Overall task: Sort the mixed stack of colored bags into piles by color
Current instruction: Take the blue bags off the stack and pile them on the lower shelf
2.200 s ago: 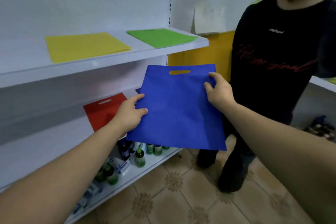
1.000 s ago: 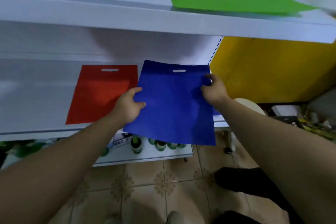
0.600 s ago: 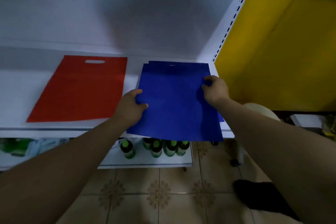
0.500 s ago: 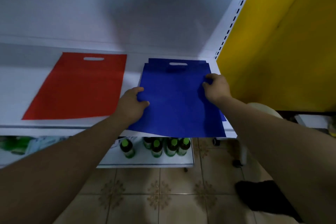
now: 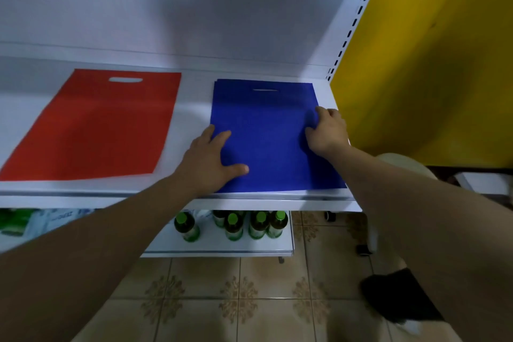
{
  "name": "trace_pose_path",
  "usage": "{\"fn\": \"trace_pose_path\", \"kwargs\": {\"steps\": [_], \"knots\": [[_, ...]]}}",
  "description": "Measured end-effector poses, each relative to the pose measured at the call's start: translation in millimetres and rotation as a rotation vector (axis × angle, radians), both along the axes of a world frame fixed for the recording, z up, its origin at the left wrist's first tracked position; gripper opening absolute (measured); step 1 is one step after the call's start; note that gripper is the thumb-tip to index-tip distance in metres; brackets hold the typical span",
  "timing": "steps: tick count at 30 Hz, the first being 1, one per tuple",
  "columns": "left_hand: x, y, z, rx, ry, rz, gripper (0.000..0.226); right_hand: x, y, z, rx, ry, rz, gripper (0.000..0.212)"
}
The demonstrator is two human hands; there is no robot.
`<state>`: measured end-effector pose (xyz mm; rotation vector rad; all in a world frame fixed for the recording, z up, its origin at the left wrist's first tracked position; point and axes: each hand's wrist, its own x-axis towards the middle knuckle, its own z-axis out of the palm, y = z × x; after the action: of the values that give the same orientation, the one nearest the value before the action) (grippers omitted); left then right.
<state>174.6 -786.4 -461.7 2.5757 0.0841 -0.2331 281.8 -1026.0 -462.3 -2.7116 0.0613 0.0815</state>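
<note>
A blue bag (image 5: 266, 141) with a cut-out handle lies flat on the white shelf (image 5: 191, 108), on top of another blue bag whose edge peeks out at the far left corner. My left hand (image 5: 211, 161) rests flat on the bag's left edge with fingers spread. My right hand (image 5: 327, 133) sits at the bag's right edge, fingers curled and pinching the fabric, which creases there. A red bag (image 5: 105, 125) lies flat on the same shelf to the left, apart from the blue pile.
Several green-capped bottles (image 5: 233, 226) stand on the lower shelf under the blue pile. A yellow panel (image 5: 416, 78) rises right of the shelf upright. A pale round stool (image 5: 402, 164) and a dark shoe (image 5: 399, 297) are on the tiled floor at right.
The blue bag came down from mid-air onto the blue pile on the shelf. My left hand went from gripping its edge to lying flat on it; my head dipped below the upper shelf.
</note>
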Motion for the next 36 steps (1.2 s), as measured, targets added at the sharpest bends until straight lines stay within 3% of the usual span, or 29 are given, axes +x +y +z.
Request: {"fn": "trace_pose_path", "kwargs": {"steps": [6,16,23,36], "knots": [[-13,-8,1,0.228,0.144,-0.207,0.107,-3,-1,-6,-0.096,-0.002,0.025,0.051],[-9,-5,1,0.193,0.104,-0.18,0.091,-4,0,-6,-0.17,0.016,0.089,0.049],[-9,-5,8,0.164,0.125,-0.152,0.095,-10,5,8,-0.168,0.08,0.109,0.052],[-104,18,113,0.063,0.05,-0.173,0.078,-123,22,135,-0.174,0.076,0.103,0.062]]}}
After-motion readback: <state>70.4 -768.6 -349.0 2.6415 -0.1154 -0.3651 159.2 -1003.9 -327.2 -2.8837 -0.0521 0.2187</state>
